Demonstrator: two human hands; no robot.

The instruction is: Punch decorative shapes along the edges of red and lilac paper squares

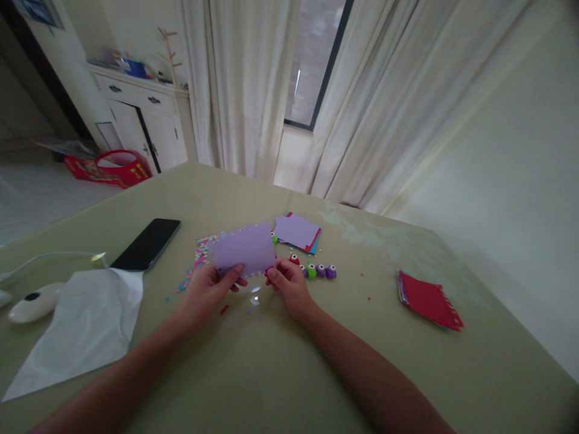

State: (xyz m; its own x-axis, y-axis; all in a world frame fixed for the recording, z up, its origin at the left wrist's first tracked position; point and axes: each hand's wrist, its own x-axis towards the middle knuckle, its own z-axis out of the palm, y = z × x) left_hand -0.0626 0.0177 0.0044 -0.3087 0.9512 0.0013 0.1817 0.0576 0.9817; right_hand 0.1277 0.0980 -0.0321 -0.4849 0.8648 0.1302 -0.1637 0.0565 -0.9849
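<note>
A sheet of purple card [246, 247] with small notches cut along its edges is held up over the table. My left hand [210, 289] grips its lower left part, thumb on the near face. At the lower right corner, my right hand [292, 286] is closed around a small red paper punch [270, 275], mostly hidden by the fingers. Just right of that hand stands a row of small big-eyed punches, among them a green punch [311, 270] and a purple punch [332, 272]. Behind the card lies a heap of coloured paper confetti [202, 256].
Stacked purple, red and blue cards [298, 231] lie beyond my hands. Red notched cards [429, 299] rest at the right. On the left are a black phone [151, 244], a white sheet [90, 319], a white rounded device [36, 303] and a cable [49, 254].
</note>
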